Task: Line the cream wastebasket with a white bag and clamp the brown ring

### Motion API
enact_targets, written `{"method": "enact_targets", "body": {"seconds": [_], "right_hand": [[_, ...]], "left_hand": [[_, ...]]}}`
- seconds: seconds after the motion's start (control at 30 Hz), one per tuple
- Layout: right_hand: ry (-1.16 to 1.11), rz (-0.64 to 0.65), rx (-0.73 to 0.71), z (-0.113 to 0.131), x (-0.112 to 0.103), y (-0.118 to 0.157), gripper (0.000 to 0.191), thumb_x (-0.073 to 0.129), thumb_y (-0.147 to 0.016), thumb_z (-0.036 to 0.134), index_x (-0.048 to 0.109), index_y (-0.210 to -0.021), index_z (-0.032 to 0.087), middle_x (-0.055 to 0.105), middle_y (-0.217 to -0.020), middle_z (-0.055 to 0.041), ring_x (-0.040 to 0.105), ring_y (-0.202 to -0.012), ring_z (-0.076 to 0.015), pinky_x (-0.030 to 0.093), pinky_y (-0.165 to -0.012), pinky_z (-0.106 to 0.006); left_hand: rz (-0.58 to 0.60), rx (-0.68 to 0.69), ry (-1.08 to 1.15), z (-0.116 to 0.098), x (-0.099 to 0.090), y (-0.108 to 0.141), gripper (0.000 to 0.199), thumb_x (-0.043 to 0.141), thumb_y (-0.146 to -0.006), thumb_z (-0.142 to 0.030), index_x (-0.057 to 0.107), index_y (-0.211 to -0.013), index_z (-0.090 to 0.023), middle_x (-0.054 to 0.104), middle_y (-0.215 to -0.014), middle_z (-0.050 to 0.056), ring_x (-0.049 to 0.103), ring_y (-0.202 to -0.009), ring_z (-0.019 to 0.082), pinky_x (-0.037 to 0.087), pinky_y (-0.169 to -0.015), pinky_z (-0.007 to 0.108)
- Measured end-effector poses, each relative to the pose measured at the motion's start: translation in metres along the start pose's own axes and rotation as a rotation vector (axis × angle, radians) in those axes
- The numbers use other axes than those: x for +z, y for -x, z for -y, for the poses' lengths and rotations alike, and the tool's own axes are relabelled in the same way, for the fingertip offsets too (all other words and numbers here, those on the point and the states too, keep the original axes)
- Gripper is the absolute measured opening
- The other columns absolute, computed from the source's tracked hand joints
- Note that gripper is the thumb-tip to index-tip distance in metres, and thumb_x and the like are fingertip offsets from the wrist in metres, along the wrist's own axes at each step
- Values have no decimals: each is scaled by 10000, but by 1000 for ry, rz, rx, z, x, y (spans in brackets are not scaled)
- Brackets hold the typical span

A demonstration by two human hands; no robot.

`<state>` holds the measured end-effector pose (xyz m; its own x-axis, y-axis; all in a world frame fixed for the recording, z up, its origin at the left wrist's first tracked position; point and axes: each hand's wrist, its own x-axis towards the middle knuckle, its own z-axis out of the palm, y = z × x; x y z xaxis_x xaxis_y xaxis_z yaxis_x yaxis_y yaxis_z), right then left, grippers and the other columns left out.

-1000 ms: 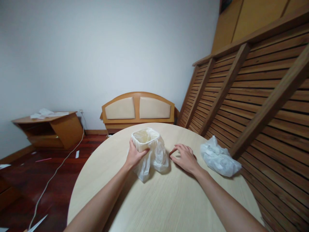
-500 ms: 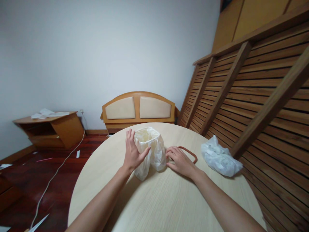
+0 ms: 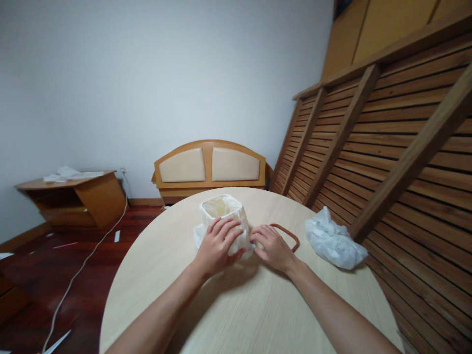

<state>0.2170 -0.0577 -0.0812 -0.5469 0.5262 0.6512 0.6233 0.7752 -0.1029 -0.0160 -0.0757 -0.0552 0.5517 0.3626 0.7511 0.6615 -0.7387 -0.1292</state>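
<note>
An upright bin with a white rim point(image 3: 222, 206) stands on the round table point(image 3: 236, 314), a translucent plastic bag draped over its rim and down its sides. My left hand point(image 3: 220, 246) lies against the bag at the bin's near side, its fingers spread. To the right, my right hand point(image 3: 271, 246) rests low beside the bin with its fingers curled; what is under them is mostly hidden. A brown loop point(image 3: 291, 235) like a frame or handle lies just beyond that hand. Farther right sits a crumpled white plastic bag point(image 3: 334, 240).
Slatted wooden panels point(image 3: 368, 162) lean along the right side. A headboard point(image 3: 208, 162) stands behind the table. At the left are a low wooden cabinet point(image 3: 98, 199) with papers on top and a white cable point(image 3: 79, 273) on the floor.
My left hand has moved from the bin's left side to its near side, lower and to the right. The draped bag has shifted around the bin. My right hand has barely moved.
</note>
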Motion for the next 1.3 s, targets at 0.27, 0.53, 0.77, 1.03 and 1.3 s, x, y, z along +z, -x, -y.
{"method": "enact_targets", "body": {"seconds": [0.27, 0.53, 0.77, 1.03, 1.3], "right_hand": [[26, -185, -83, 6, -15, -2, 176, 581, -840, 107, 627, -958, 229, 721, -923, -53, 647, -873, -233, 483, -798, -382], [10, -375, -32, 13, -16, -2, 149, 539, -882, 156, 609, -964, 259, 767, -925, -32, 722, -886, -220, 554, -835, -401], [-71, -503, 267, 4, -10, 2, 102, 520, -910, 235, 611, -955, 251, 736, -879, -33, 706, -807, -206, 588, -743, -350], [-137, -522, 392, -5, -14, -2, 120, 545, -911, 284, 655, -935, 244, 744, -895, -46, 693, -836, -222, 578, -794, -377], [-131, -458, 430, -16, -17, 0, 174, 547, -940, 330, 686, -910, 229, 738, -893, -56, 678, -846, -233, 551, -816, -381]], "left_hand": [[25, -115, -59, -38, 17, 0, 382, 625, -838, -216, 585, -1218, -218, 658, -1281, 95, 552, -1243, 300, 359, -1122, 505], [-33, -206, -184, -6, -6, -5, 296, 541, -791, -41, 652, -988, -232, 707, -1003, 70, 612, -948, 265, 470, -853, 405], [-164, -389, -202, 32, -29, -6, 345, 519, -778, -45, 649, -1032, -239, 665, -1097, 89, 590, -1011, 290, 491, -877, 414], [-12, -818, -270, 64, -43, 3, 299, 576, -825, -232, 631, -1118, -243, 667, -1072, 78, 658, -858, 264, 451, -614, 302], [-17, -1149, 185, 97, -30, 21, 342, 550, -721, -203, 739, -1005, -209, 686, -622, 39, 666, -685, 270, 460, -659, 326]]}}
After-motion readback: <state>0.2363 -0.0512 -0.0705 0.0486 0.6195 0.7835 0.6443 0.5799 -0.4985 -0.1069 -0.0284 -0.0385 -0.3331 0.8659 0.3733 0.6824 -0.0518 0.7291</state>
